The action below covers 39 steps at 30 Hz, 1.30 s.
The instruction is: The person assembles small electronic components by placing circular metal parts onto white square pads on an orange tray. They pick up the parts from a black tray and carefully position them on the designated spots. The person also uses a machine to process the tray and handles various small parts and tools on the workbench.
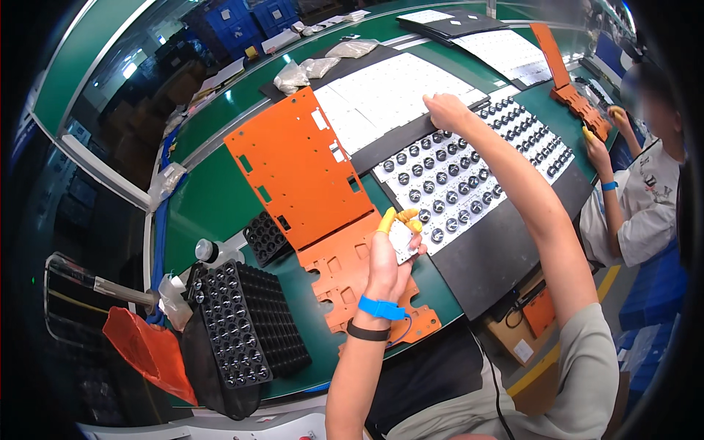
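Note:
My left hand (396, 253), with yellow finger cots, is closed around a small white board (402, 240). It is above the lower half of an orange hinged fixture (301, 172), whose other half stands raised. A blue strap and a black band circle that wrist. Farther forward and to the right, my right hand (447, 112) has its fingers bent together at the edge of a white perforated sheet (389, 92). Whether anything is pinched there, I cannot make out. Under my right forearm lies a white panel (438, 213) with rows of round black parts.
Stacked black trays with round cups (235, 323) stand at the near left, beside a clear bottle (209, 251) and an orange bag (147, 352). Plastic bags (319, 67) lie at the back. On the right a co-worker (631, 191) handles another orange fixture (579, 106).

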### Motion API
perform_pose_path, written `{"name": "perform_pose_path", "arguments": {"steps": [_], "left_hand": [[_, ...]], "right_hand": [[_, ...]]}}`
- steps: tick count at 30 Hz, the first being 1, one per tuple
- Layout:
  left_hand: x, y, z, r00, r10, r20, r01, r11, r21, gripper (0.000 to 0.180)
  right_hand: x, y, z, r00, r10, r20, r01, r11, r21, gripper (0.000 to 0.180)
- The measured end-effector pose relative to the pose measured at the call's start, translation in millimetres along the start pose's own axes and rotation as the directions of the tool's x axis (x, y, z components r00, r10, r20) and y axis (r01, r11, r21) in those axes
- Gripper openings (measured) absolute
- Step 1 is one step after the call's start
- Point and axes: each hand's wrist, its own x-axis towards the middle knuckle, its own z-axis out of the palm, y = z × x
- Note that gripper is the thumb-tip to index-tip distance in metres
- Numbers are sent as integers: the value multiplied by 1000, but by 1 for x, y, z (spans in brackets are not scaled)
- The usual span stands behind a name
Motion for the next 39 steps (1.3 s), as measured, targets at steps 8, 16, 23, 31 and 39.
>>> {"name": "perform_pose_path", "arguments": {"steps": [8,16,23,31,39], "left_hand": [[0,-2,0,1000,-13,23,13,1000,-2,39],[-1,8,-1,997,-40,-62,35,995,-93,42],[-27,5,15,945,89,313,-63,994,-94,65],[-93,-16,-2,923,302,-240,-313,950,-11,45],[-177,-15,-16,868,420,-264,-463,878,-123,41]], "right_hand": [[-16,5,-24,989,18,-148,5,988,154,25],[-121,-112,-135,789,-201,-580,505,751,426,38],[-203,-188,-154,774,-415,-477,542,825,162,31],[-220,-224,-170,798,-441,-410,595,682,425,44],[-208,-285,-219,771,-348,-534,637,455,622,42]]}}
